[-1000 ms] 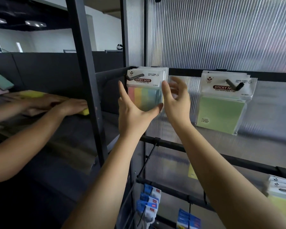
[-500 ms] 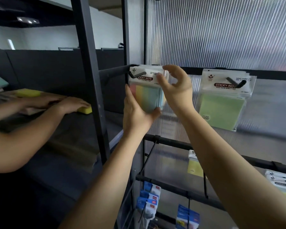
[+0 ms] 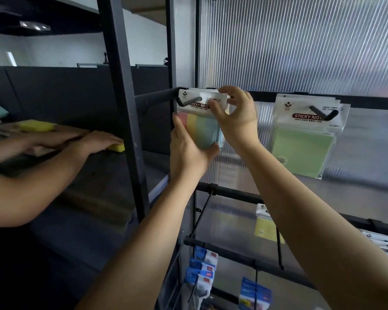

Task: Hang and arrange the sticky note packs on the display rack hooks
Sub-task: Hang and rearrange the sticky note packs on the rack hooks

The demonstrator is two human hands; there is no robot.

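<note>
Right hand (image 3: 236,118) has risen, pinching the glossy striped pack (image 3: 201,121).

Two hands reach up from below, a left hand (image 3: 186,151) and a right hand (image 3: 235,117). Two more hands of another person (image 3: 99,142) lie on the shelf at left. Four hooks hold sticky note packs: one striped stack (image 3: 199,121), one green stack (image 3: 305,139), one yellow (image 3: 267,227), one at the right edge (image 3: 385,242). Two yellow sponges (image 3: 35,126) show. Blue packets hang in two clusters (image 3: 202,271).
</note>
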